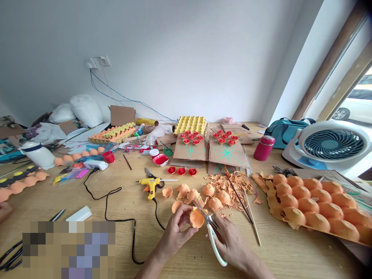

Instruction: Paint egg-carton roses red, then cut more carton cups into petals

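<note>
Between the thumb and fingers of my left hand (180, 229) is an orange egg carton cup (197, 218), its hollow side toward me. My right hand (229, 239) grips white-handled scissors (214, 245), whose blades reach up along the cup's right edge. How far the blades are apart is hard to tell. Just beyond my hands lie several loose cut cups (215, 204). A heap of orange carton scraps (236, 186) spreads behind them. To the left of the cups lies a yellow glue gun (152, 186), with dark scissors (150, 174) partly behind it.
An orange egg tray (316, 201) lies at right, below a white fan (328, 143). Two thin sticks (252, 217) lie near my right hand. Cardboard pieces with red flowers (192, 147) stand behind red paper-like roses (181, 171). A black cord (134, 236) runs at left. Another person's hand (5, 211) shows far left.
</note>
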